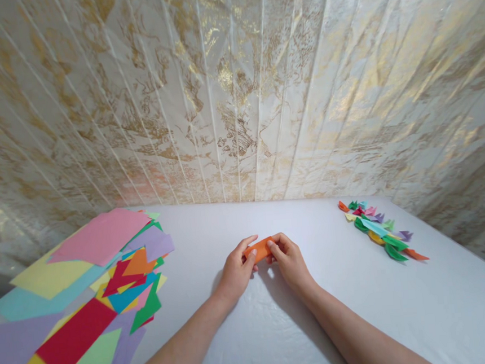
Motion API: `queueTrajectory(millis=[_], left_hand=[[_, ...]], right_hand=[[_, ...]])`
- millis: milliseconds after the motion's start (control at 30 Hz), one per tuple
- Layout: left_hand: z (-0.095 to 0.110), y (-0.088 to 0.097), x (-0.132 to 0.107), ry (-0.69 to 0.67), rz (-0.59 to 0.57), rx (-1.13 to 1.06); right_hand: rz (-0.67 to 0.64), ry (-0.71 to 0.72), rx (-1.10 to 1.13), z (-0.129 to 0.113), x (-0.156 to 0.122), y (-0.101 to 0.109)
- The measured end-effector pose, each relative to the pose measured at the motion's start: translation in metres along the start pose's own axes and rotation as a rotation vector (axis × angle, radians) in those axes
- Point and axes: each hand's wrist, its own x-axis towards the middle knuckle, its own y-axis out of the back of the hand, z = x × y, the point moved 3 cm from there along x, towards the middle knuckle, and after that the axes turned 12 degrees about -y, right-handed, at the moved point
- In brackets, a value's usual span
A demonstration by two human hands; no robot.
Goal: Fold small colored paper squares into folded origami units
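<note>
Between my two hands is a folded piece of orange paper (259, 251), a narrow strip tilted slightly up to the right. My left hand (239, 266) pinches its left end, the thumb lying on the front face. At the right end, my right hand (289, 257) grips the paper with the thumb in front and the fingers behind. Both hands are just above the white table (248, 340). The back of the folded paper and some of the fingertips are hidden.
Many loose coloured sheets, among them a pink sheet (103, 235) and a red sheet (78, 337), overlap on the table's left. Small folded paper pieces (376, 228) in several colours form a cluster at the right. A gold-patterned curtain (230, 92) hangs behind the table.
</note>
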Motion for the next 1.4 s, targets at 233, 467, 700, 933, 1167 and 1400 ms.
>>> queueTrajectory(millis=[233,467,700,933,1167,1400], left_hand=[[0.002,0.002,0.001,0.009,0.002,-0.061],[0.0,0.001,0.004,0.0,-0.006,-0.052],[-0.004,0.0,0.003,-0.01,-0.026,-0.032],[-0.002,0.001,0.004,-0.031,0.005,-0.028],[0.01,0.005,0.004,-0.025,-0.04,-0.036],[0.005,0.005,0.007,-0.02,0.031,-0.083]], right_hand=[[0.048,-0.002,0.09,-0.001,0.0,0.003],[0.041,0.004,0.079,0.001,0.001,0.004],[0.03,-0.009,0.075,-0.001,-0.001,0.003],[0.034,0.016,0.061,-0.002,0.0,0.002],[-0.025,0.059,-0.079,-0.005,-0.005,-0.004],[-0.041,0.037,-0.121,-0.006,-0.007,-0.006]])
